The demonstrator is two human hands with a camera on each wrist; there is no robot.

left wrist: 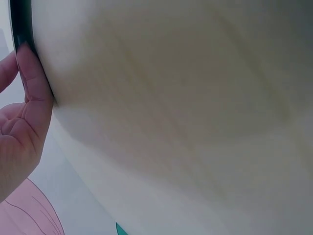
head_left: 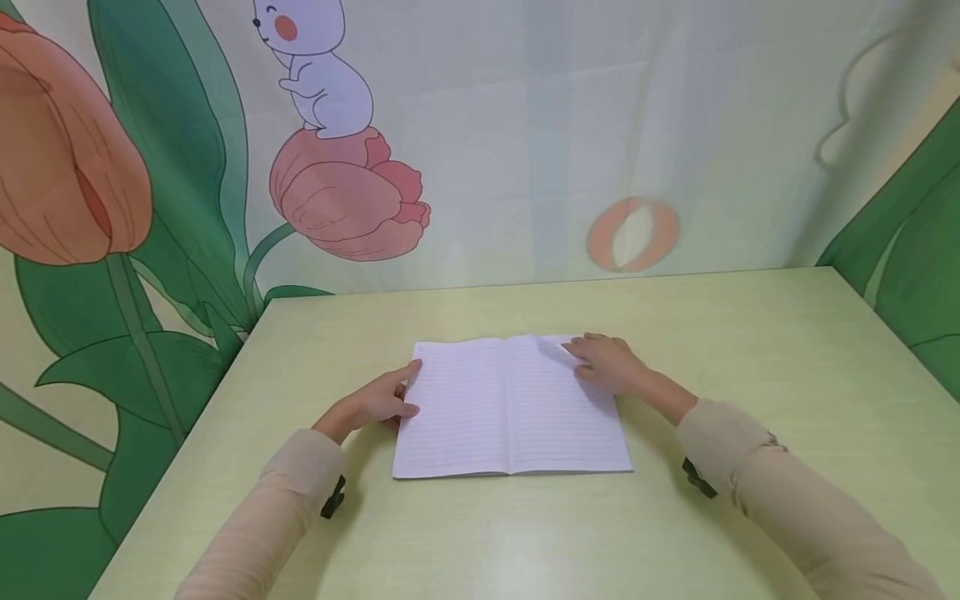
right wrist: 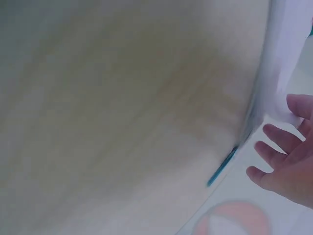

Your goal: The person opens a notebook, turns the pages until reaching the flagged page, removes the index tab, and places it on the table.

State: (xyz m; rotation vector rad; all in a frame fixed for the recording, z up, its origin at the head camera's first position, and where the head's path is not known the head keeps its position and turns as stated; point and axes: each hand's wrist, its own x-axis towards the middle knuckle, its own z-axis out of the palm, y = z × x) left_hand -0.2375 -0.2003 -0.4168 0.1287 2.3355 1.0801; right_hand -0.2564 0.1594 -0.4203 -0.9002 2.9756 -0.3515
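Note:
An open notebook [head_left: 465,417] with blank ruled pages lies flat on the table. My left hand [head_left: 378,400] holds its left edge, thumb on the page; in the left wrist view the left hand [left wrist: 24,117] has a finger against the dark cover [left wrist: 22,22]. At the top right corner, my right hand [head_left: 606,364] pinches the right-hand page [head_left: 562,417], which bends up there. Seen from the right wrist, thumb and forefinger of the right hand [right wrist: 293,147] meet at the curved page [right wrist: 288,44], while the other fingers spread apart below it.
The pale wood-grain table [head_left: 480,533] extends around the notebook on all sides. Behind it hangs a curtain [head_left: 495,150] printed with tulips, a white animal and a ball. Each beige sleeve [head_left: 281,492] has a small black clip-like piece [head_left: 699,479] at the wrist.

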